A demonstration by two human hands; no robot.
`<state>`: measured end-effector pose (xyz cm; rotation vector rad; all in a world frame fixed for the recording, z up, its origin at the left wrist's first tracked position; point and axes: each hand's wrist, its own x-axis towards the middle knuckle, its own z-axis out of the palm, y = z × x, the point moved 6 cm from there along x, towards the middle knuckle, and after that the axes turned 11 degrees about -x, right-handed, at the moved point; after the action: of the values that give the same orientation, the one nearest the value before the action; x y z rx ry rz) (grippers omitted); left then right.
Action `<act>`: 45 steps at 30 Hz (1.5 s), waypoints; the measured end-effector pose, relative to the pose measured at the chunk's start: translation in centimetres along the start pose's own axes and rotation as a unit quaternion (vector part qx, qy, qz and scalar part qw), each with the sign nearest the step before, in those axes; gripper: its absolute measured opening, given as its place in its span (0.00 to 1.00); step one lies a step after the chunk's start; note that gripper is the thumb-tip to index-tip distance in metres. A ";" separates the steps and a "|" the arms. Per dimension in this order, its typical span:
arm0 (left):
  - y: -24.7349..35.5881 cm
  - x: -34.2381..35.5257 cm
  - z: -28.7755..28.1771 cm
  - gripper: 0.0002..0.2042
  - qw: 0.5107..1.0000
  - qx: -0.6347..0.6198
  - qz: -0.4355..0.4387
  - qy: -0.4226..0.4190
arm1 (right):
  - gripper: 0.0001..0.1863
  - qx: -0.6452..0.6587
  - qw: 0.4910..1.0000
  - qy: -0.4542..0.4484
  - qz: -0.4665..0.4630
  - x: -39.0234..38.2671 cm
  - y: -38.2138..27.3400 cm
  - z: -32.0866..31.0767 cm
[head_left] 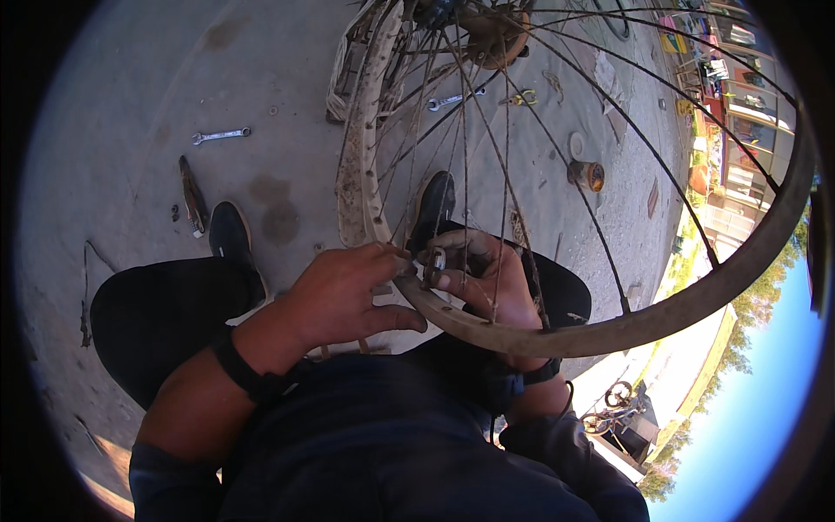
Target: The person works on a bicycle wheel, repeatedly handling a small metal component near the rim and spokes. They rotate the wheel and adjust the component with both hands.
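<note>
A worn bicycle wheel, with a dull rim [581, 342] and rusty spokes, spans the upper right, over my lap. At its lower left, my left hand [348, 296] has curled fingertips at the rim, thumb stretched below; whether they grip anything small there is hidden. My right hand [491, 287] is behind the spokes, thumb and fingers closed on a small metal tool [438, 264] beside a spoke, close to my left fingertips. The hub and sprocket [496, 39] are at the top of the view.
On the concrete floor [130, 130] lie wrenches [222, 135], pliers [524, 98], a long dark object [193, 196], a can [590, 177] and a ring [576, 145]. My knees [139, 322] and shoes [230, 235] frame the work. Colourful shopfronts and a parked bicycle [609, 409] stand at right.
</note>
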<state>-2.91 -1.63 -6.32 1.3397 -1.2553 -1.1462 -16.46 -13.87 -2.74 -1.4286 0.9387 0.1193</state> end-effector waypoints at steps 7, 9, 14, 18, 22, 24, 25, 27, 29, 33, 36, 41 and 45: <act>-0.3 0.0 0.2 0.31 1.000 0.009 -0.010 -0.001 | 0.15 -0.077 0.996 0.048 0.009 -0.6 -1.5 0.6; -0.1 0.1 0.2 0.30 1.000 0.008 -0.014 -0.002 | 0.15 -0.078 0.996 0.052 -0.010 -0.7 -1.8 0.7; -0.3 0.0 0.3 0.30 1.000 0.009 -0.011 0.001 | 0.16 -0.070 0.997 0.026 0.011 -0.7 -1.5 0.5; -0.2 0.1 0.2 0.30 1.000 0.016 -0.006 0.002 | 0.16 -0.043 0.999 0.016 0.022 -0.5 -1.1 0.3; 0.1 0.1 0.1 0.30 1.000 0.015 0.002 0.010 | 0.17 -0.041 0.999 0.005 0.029 -0.4 -1.0 0.1; 0.0 0.1 0.2 0.30 1.000 0.016 -0.001 0.011 | 0.17 -0.037 0.998 -0.004 0.044 -0.3 -1.0 0.0; -0.1 0.1 0.2 0.30 1.000 0.016 -0.003 0.012 | 0.18 -0.025 0.998 -0.006 0.050 -0.3 -1.0 0.0; 0.0 0.2 0.2 0.30 1.000 0.019 -0.009 0.004 | 0.19 -0.001 0.998 -0.009 0.062 -0.4 -1.0 0.1; -0.1 0.2 0.2 0.30 1.000 0.020 -0.012 -0.001 | 0.19 -0.010 0.999 -0.016 0.051 -0.3 -0.9 0.0; 0.0 0.2 0.2 0.30 1.000 0.018 -0.014 -0.003 | 0.22 -0.026 0.998 -0.034 0.035 -0.1 -1.4 0.0; 0.1 0.2 0.1 0.29 1.000 0.016 -0.008 0.002 | 0.23 -0.004 0.998 -0.051 0.037 0.2 -0.9 -0.3; 0.1 0.3 0.1 0.28 1.000 0.017 -0.009 0.005 | 0.25 0.047 0.996 -0.058 0.042 0.4 0.3 -0.3; 0.4 0.4 -0.1 0.29 1.000 0.018 -0.002 0.016 | 0.29 0.094 0.992 -0.072 0.045 0.4 0.4 -0.3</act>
<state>-2.84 -1.99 -5.95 1.3820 -1.2560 -1.1045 -16.60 -14.21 -3.29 -1.1892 0.8716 0.1934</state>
